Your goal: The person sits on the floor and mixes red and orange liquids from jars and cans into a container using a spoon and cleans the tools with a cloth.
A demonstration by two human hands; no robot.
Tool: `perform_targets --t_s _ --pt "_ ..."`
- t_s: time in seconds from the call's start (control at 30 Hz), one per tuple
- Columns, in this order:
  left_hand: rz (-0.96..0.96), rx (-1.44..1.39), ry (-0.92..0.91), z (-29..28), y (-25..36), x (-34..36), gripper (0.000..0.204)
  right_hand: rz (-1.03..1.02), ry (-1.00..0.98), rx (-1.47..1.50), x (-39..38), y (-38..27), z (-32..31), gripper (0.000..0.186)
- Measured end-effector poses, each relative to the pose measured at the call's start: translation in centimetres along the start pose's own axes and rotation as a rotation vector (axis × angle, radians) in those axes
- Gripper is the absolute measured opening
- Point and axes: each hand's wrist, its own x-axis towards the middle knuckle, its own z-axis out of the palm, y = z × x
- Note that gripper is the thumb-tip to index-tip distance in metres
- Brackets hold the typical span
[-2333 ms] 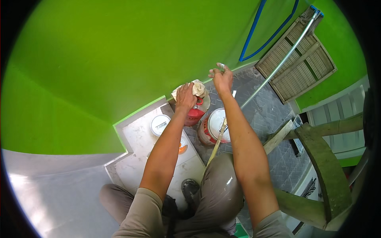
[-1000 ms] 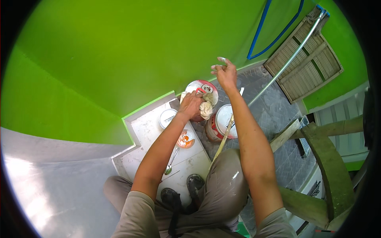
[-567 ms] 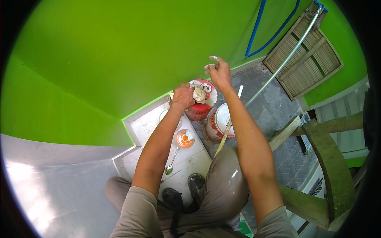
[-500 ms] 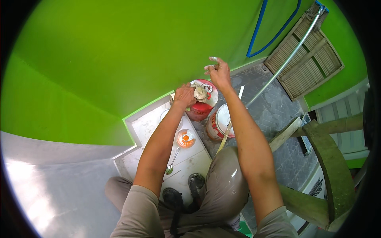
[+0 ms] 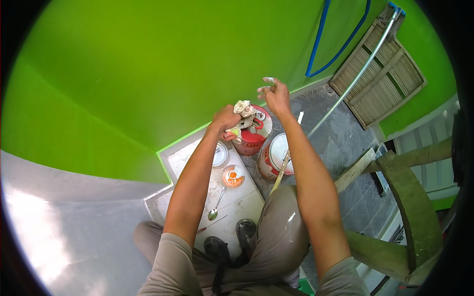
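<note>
My left hand (image 5: pixel 226 119) is closed around a crumpled, pale rag (image 5: pixel 243 108), with part of the cloth hanging below the fingers. This bundle is over the left side of a red metal can (image 5: pixel 251 147), whose red spout or handle shows beside the cloth. My right hand (image 5: pixel 276 96) is raised beyond the can, near the green wall. Its fingers are bent and apart, with white smears on the tips, and nothing is visible in it. A white-lidded bucket (image 5: pixel 279 144) stands below my right forearm.
On the white tiled step (image 5: pixel 252 195) are a round white-lidded tub (image 5: pixel 220 155), a clear container with orange in it (image 5: pixel 233 175), a spoon (image 5: pixel 213 214) and a thin stick-like tool (image 5: pixel 212 224). A metal pole (image 5: pixel 353 84) slants across the right. Wooden framing (image 5: pixel 412 212) stands nearby.
My left hand has shifted slightly left with the rag, uncovering more of the can's top and the white-lidded tub. My right hand has dropped a little.
</note>
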Motion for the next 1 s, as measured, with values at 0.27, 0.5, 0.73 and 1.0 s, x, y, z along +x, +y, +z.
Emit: perform_targets --t_s 0.27,0.5,0.73,1.0 --pt "0.104 0.244 -0.008 4.0 -0.4 -0.4 0.048 0.041 -0.011 -0.073 -0.5 0.3 0.3 0.039" --pt "0.099 0.248 -0.179 3.1 1.2 -3.0 0.049 0.062 -0.059 -0.110 -0.5 0.0 0.5 0.039" --pt "0.046 0.244 -0.305 2.5 1.5 -2.9 0.056 0.047 -0.046 -0.137 -0.9 -1.0 0.7 0.039" --pt "0.376 -0.514 0.247 -5.2 -0.3 -11.0 0.039 0.033 -0.064 -0.070 -0.4 0.7 -0.8 0.034"
